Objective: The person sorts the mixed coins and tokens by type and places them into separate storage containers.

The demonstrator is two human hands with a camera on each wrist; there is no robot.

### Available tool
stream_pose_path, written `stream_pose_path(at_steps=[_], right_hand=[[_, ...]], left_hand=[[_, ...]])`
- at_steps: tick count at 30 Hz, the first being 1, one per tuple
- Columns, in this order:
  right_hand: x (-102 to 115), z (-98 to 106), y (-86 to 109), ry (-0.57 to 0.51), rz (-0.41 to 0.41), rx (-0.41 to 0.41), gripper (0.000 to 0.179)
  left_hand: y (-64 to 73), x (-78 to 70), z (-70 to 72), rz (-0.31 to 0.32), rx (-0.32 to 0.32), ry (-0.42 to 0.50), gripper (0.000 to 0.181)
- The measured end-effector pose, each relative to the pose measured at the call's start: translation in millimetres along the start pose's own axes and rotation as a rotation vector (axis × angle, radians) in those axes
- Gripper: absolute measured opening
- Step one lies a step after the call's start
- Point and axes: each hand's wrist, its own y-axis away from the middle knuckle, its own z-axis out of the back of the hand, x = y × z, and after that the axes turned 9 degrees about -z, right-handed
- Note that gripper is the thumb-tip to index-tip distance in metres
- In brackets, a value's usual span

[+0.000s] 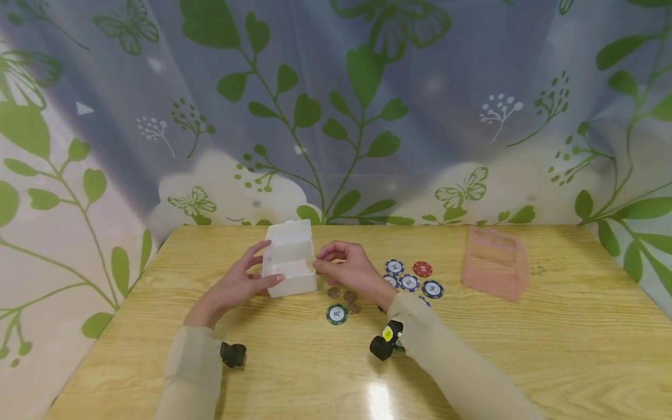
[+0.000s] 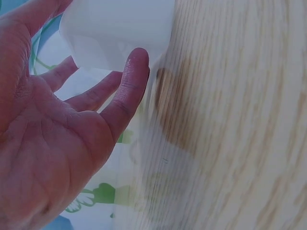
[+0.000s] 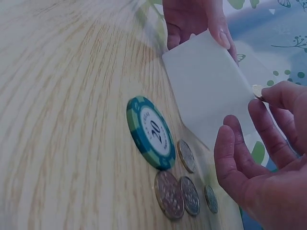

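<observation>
A small white plastic box [image 1: 294, 286] stands on the table with its hinged lid raised. My left hand [image 1: 238, 286] holds it from the left, the thumb over the front rim and the other fingers along its side and the lid. At the box's right rim, my right hand [image 1: 349, 268] pinches a coin [image 3: 258, 91] between thumb and forefinger. Several loose coins [image 1: 350, 297] lie just right of the box. Beside them is a green poker chip [image 1: 337, 314] marked 20. In the left wrist view, the box's outer wall [image 2: 120, 43] shows above the fingers.
Several blue-edged chips [image 1: 409, 283] and one red chip [image 1: 422, 269] lie right of my right hand, partly hidden by that wrist. Farther right is a translucent pink pouch [image 1: 493, 262]. A patterned curtain [image 1: 336, 116] hangs along the table's back edge.
</observation>
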Motion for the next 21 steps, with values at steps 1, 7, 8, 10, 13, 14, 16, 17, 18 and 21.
stream_pose_path(at_steps=[1, 7, 8, 10, 13, 14, 16, 17, 18, 21], right_hand=[[0.5, -0.7, -0.1, -0.003, -0.004, -0.001, 0.016], [0.9, -5.0, -3.8, 0.012, -0.021, -0.028, 0.015], [1.0, -5.7, -4.4, 0.012, -0.025, -0.033, 0.015], [1.5, -6.8, -4.8, 0.009, -0.031, -0.041, 0.016], [1.2, -7.8, -5.1, 0.002, -0.031, -0.048, 0.017], [1.2, -7.9, -5.1, 0.001, -0.032, -0.048, 0.017], [1.0, -8.1, -5.1, 0.002, -0.035, -0.047, 0.017], [1.0, -8.1, -5.1, 0.004, -0.037, -0.047, 0.017], [0.9, -8.1, -5.1, 0.007, -0.038, -0.046, 0.017], [1.4, -8.0, -4.9, 0.014, -0.044, -0.043, 0.017]], left_hand=[[-0.1, -0.2, -0.1, -0.002, -0.001, 0.000, 0.094], [-0.6, 0.7, -0.1, -0.009, -0.009, 0.008, 0.093], [-0.7, 0.8, -0.1, -0.010, -0.010, 0.011, 0.093], [-0.6, 0.9, -0.3, -0.010, -0.011, 0.012, 0.093], [-0.4, 0.8, -0.7, -0.011, -0.008, 0.011, 0.094], [-0.3, 0.7, -0.8, -0.010, -0.007, 0.010, 0.094], [-0.1, 0.5, -1.0, -0.009, -0.005, 0.007, 0.094], [-0.1, 0.5, -1.1, -0.008, -0.005, 0.007, 0.094], [-0.1, 0.4, -1.3, -0.008, -0.006, 0.007, 0.094], [-0.1, 0.6, -1.6, -0.005, -0.007, 0.005, 0.094]])
